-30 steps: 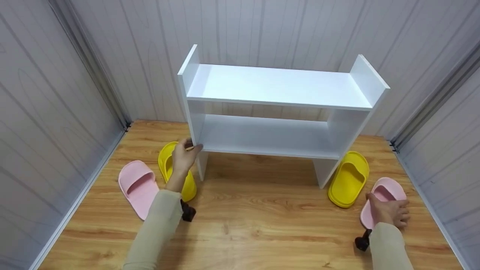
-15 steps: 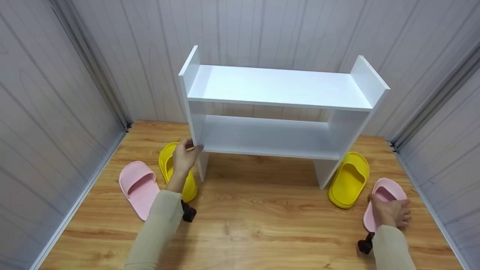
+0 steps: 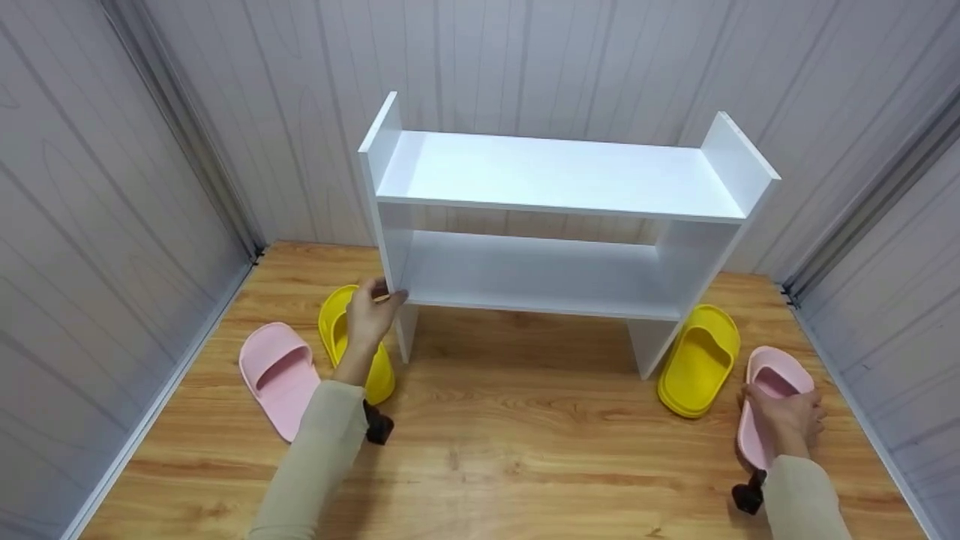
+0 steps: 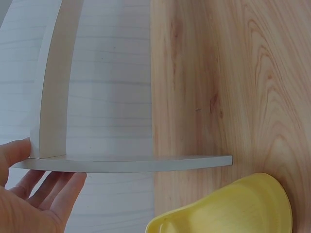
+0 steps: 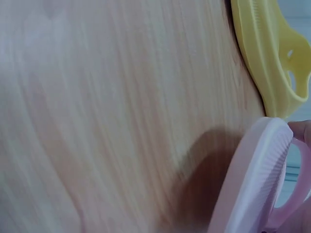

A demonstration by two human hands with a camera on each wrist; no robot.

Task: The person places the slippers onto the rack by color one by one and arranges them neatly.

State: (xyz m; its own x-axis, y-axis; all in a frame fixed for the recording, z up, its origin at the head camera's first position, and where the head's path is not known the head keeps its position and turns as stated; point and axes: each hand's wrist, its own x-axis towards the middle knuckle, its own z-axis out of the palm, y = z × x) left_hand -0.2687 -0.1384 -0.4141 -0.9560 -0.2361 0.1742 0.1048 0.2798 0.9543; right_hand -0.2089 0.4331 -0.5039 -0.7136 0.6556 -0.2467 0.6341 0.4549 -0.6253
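My left hand (image 3: 369,319) pinches the left side panel of a white two-tier shelf (image 3: 555,171) at its lower board. In the left wrist view, the thumb is inside the panel (image 4: 126,165) and the fingers lie along its outer face. On the right, my right hand (image 3: 789,417) grips a pink slipper (image 3: 780,363) around its middle. The right wrist view shows this slipper (image 5: 255,177) tilted, with a dark shadow on the floor beside it. Part of its strap and sole is hidden by the hand.
Beside the shelf's right leg lies a yellow slipper (image 3: 697,361), apparently stacked on another. Another yellow slipper (image 3: 380,375) sits under my left forearm, with a pink slipper (image 3: 279,375) to its left. Panelled walls (image 3: 480,60) enclose the wooden floor (image 3: 510,457).
My right hand and the pink slipper have shifted slightly to the right, and the slipper has turned a little. The left hand keeps its place on the shelf.
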